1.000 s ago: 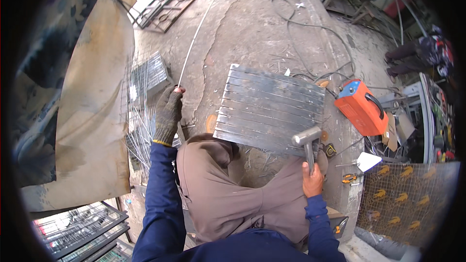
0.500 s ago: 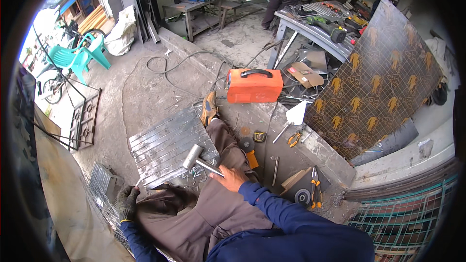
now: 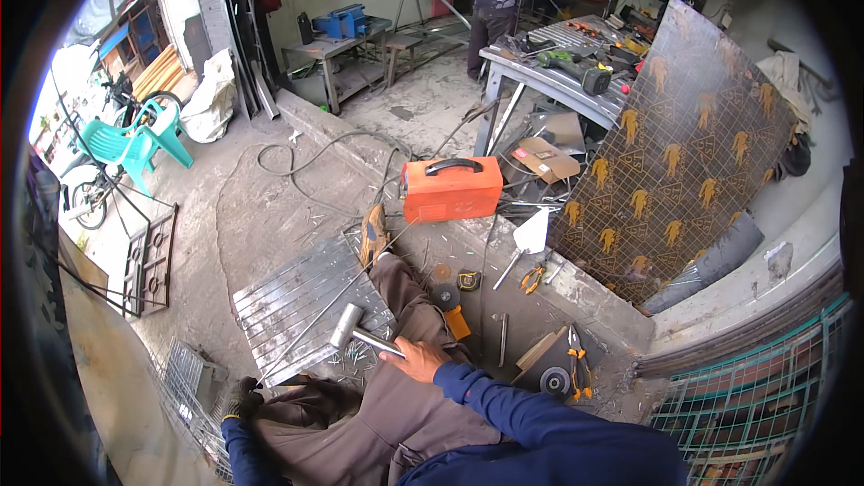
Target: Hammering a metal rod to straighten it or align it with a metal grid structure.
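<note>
My bare right hand point(image 3: 419, 360) is wrapped round the handle of a metal hammer point(image 3: 346, 326), whose head hangs over the near right part of a grooved metal plate point(image 3: 292, 297). At the plate's near left corner, my gloved left hand point(image 3: 240, 399) is closed on the end of a thin metal rod point(image 3: 315, 317). The rod slants away across the plate toward my shoe point(image 3: 373, 234). Small loose metal pieces point(image 3: 353, 355) lie on the plate beneath the hammer.
An orange welding machine point(image 3: 452, 189) stands ahead with cables around it. To the right are a tape measure point(image 3: 468, 280), pliers point(image 3: 533, 279), larger pliers point(image 3: 578, 364) and a white trowel-shaped tool point(image 3: 531, 232). A patterned board point(image 3: 675, 162) leans there. Two people work behind the tool-covered table point(image 3: 558, 79).
The rod in my left hand now lies slanted across the plate; before, only a short end showed at the hand. My view has shifted slightly. The hammer stays in my right hand.
</note>
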`<state>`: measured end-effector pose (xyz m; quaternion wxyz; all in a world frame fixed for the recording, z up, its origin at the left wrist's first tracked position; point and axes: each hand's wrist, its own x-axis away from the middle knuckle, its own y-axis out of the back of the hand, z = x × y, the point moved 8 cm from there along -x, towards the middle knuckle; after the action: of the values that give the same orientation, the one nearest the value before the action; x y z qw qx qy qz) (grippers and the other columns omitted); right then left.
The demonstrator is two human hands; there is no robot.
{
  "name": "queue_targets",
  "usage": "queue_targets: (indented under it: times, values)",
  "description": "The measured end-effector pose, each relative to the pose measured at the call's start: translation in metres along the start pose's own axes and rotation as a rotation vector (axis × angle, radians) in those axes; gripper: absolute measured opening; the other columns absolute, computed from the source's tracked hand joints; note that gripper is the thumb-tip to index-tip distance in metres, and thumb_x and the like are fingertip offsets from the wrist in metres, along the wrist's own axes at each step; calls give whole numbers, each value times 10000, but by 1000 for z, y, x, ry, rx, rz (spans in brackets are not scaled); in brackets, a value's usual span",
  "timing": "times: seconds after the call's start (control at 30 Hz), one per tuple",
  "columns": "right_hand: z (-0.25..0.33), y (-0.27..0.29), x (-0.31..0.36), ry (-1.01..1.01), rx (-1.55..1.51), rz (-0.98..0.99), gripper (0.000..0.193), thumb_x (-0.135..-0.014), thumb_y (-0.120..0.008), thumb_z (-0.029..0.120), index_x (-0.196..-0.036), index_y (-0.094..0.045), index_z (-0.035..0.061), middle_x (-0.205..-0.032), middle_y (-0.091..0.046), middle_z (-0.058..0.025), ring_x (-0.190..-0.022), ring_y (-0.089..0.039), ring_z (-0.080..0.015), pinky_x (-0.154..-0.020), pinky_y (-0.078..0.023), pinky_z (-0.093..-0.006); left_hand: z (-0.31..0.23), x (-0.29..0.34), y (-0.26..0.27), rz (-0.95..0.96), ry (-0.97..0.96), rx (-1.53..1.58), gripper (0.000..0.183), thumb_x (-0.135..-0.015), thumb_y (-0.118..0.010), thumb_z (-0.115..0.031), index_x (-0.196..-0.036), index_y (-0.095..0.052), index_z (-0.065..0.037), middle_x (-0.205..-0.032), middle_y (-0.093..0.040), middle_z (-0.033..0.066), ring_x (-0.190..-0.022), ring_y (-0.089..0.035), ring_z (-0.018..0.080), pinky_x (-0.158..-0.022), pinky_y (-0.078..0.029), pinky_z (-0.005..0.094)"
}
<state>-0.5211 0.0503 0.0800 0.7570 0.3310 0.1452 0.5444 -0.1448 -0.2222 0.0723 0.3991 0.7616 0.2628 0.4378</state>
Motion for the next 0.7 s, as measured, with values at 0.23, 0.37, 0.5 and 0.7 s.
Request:
queue_targets:
  times: [0.23, 0.37, 0.5, 0.7]
  values:
    - [7, 0, -2, 5, -13, -4, 559, -980, -494, 587, -975, -513, 29, -806, -664, -281, -810, -651, -479, -689, -495, -563, -23, 8, 15, -128, 48, 403, 429, -807, -675, -131, -1221, -650, -24, -1114, -710, 149, -1057, -653, 247, -943, -492, 355]
    - [9, 4, -1, 11, 2, -10, 557, -983, -491, 586, -980, -512, 28, -816, -665, -280, -816, -648, -478, -695, -490, -567, -24, 17, 37, -239, 90, 7, 273, -831, -597, -122, -1067, -698, -31, -1021, -699, 165, -981, -665, 297, -896, -504, 384]
    - [3, -8, -4, 31, -27, -40, 552, -982, -502, 578, -969, -509, 27, -770, -655, -273, -773, -646, -477, -667, -491, -557, -37, 12, 43, -363, -124, 73, 242, -844, -584, -124, -1043, -678, -24, -996, -684, 180, -952, -658, 329, -867, -505, 397]
    - [7, 0, -3, 71, -27, -56, 535, -980, -524, 559, -936, -509, 26, -733, -649, -256, -719, -648, -460, -624, -488, -549, -34, -5, 36, -345, -172, 281, 236, -875, -570, -158, -1055, -646, -26, -930, -673, 156, -913, -656, 274, -827, -507, 374]
